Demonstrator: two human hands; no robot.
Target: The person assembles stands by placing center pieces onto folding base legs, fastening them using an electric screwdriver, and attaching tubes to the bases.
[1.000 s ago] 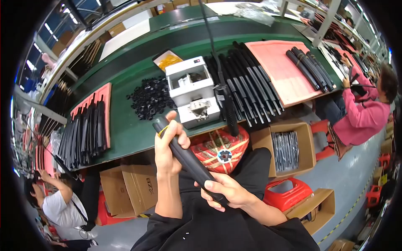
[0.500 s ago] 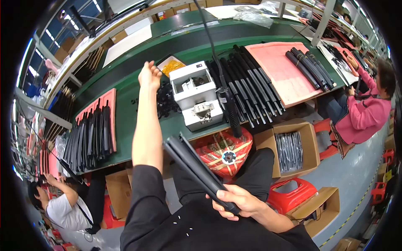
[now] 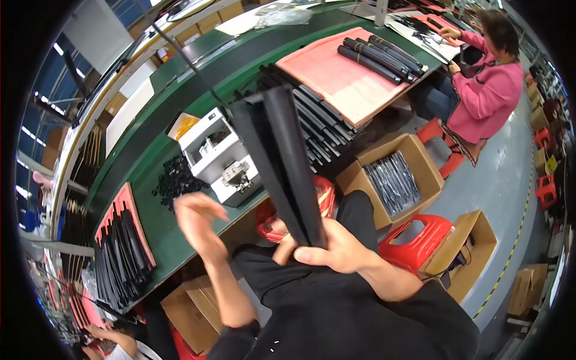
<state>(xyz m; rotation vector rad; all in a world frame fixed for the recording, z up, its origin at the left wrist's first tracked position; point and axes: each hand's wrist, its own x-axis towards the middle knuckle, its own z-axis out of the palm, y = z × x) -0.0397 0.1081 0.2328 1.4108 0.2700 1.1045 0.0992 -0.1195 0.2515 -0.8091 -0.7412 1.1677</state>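
My right hand (image 3: 333, 252) is closed around the lower end of a pair of long black tubes (image 3: 288, 162), which stand tilted up in front of me and hide part of the bench. My left hand (image 3: 201, 219) hovers over the bench's front edge, blurred, its fingers pointing right; whether it holds anything cannot be made out. Just above it lies a heap of small black parts (image 3: 177, 177). To its right stands a white machine (image 3: 210, 144) with a metal fixture on its front. A tray of small yellow parts (image 3: 186, 126) sits behind the machine.
Black tubes with silvery ends (image 3: 321, 123) lie right of the machine, by a pink mat (image 3: 336, 72) bearing tube bundles. More black pieces (image 3: 123, 258) lie at left. A carton (image 3: 432, 174) and a red stool (image 3: 420, 240) stand at right. A person in pink (image 3: 486, 90) works beyond.
My left hand has come down and back from beside the yellow-parts tray to the bench edge. My right hand has raised the tubes, now more upright. The view has turned right.
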